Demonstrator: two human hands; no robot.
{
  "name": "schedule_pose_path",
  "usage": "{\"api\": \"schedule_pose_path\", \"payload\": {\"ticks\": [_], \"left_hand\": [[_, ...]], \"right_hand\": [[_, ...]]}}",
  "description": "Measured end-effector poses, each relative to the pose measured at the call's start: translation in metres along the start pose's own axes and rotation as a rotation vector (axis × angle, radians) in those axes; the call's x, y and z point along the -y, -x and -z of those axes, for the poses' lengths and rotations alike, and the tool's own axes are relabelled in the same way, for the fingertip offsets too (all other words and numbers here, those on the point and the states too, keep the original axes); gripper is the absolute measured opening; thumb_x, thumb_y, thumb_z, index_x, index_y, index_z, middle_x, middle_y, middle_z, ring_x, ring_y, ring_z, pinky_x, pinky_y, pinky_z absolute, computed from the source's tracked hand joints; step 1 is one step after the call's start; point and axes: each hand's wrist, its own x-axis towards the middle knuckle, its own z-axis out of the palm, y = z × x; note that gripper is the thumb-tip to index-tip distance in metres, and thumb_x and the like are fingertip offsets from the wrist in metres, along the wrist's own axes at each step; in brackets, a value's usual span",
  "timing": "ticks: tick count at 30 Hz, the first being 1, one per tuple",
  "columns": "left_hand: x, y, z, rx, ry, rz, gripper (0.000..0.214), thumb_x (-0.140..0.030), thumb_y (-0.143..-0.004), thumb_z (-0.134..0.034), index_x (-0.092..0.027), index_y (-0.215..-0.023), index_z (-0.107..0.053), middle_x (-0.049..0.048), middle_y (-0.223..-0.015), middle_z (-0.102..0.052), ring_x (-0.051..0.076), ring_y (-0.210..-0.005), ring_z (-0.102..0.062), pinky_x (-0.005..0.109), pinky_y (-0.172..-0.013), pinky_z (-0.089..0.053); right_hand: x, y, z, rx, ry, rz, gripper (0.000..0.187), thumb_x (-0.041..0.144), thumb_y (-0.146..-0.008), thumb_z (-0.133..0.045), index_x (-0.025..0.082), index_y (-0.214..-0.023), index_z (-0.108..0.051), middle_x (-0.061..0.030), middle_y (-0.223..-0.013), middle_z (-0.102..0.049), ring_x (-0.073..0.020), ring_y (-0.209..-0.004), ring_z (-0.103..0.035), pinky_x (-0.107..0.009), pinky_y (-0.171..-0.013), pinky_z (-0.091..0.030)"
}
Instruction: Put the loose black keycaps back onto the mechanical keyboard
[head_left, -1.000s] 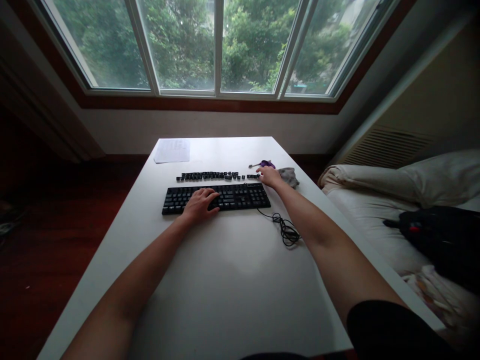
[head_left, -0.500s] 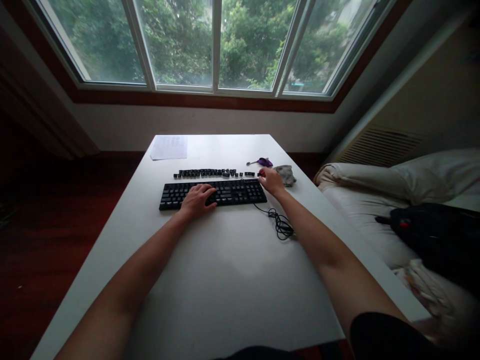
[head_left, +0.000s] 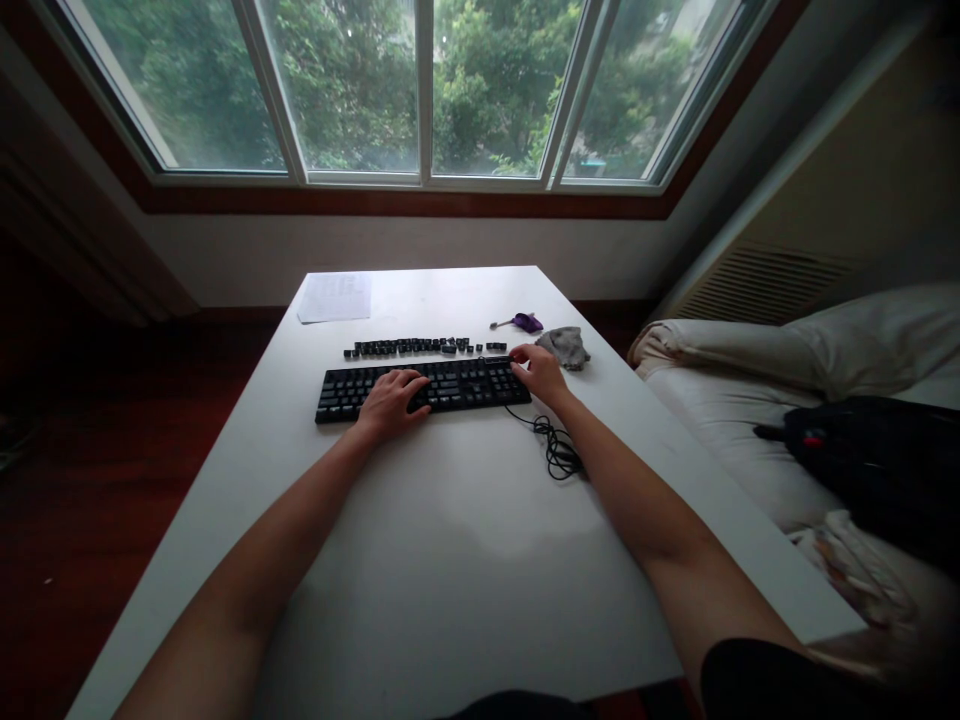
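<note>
A black keyboard (head_left: pixel 465 382) lies across the far half of a white table (head_left: pixel 465 560). My left hand (head_left: pixel 390 400) rests flat on the middle of the keyboard, fingers spread over the keys. My right hand (head_left: pixel 538 370) is at the keyboard's right end, fingers curled down in a pinch; whatever is in them is too small to see. Just behind the keyboard runs a row of several loose black keycaps (head_left: pixel 409 347). A small purple tool (head_left: pixel 527 322) and a crumpled grey cloth (head_left: pixel 564 346) lie beyond my right hand.
The keyboard's cable (head_left: pixel 559 455) is coiled on the table near my right forearm. A sheet of paper (head_left: pixel 335 297) sits at the far left corner. A bed (head_left: pixel 742 420) with a black bag (head_left: pixel 885 450) lies to the right; windows behind.
My right hand has drawn back from the right end of the keycap row to the keyboard's right end. The left hand has stayed on the keyboard.
</note>
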Motion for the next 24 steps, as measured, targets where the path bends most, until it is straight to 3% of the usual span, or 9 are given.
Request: {"api": "schedule_pose_path", "payload": {"ticks": [8, 15, 24], "left_hand": [[0.0, 0.0, 0.0, 0.009, -0.007, -0.023, 0.051, -0.044, -0.089, -0.065, -0.029, -0.138, -0.057, 0.0082, -0.138, -0.056, 0.031, -0.127, -0.049, 0.051, -0.111, -0.04], [0.0, 0.0, -0.001, 0.007, -0.007, -0.03, 0.051, -0.044, -0.089, -0.064, -0.028, -0.137, -0.057, 0.0086, -0.138, -0.056, 0.032, -0.127, -0.05, 0.052, -0.111, -0.04], [-0.001, 0.0, -0.001, 0.006, 0.006, -0.018, 0.052, -0.044, -0.089, -0.065, -0.03, -0.138, -0.057, 0.0082, -0.138, -0.056, 0.032, -0.126, -0.05, 0.052, -0.111, -0.04]], "right_hand": [[-0.024, -0.002, -0.003, -0.006, -0.143, -0.066, 0.022, 0.028, -0.084, -0.061, 0.019, -0.101, -0.071, -0.006, -0.095, -0.073, -0.02, -0.086, -0.066, -0.032, -0.078, -0.052], [-0.04, -0.001, -0.011, 0.05, -0.274, -0.162, 0.025, 0.031, -0.083, -0.062, 0.018, -0.101, -0.073, -0.0051, -0.093, -0.074, -0.0195, -0.084, -0.067, -0.034, -0.083, -0.053], [-0.042, -0.005, -0.008, 0.095, -0.153, -0.095, 0.021, 0.027, -0.084, -0.062, 0.019, -0.099, -0.074, -0.0054, -0.096, -0.074, -0.0198, -0.087, -0.066, -0.034, -0.084, -0.053]]}}
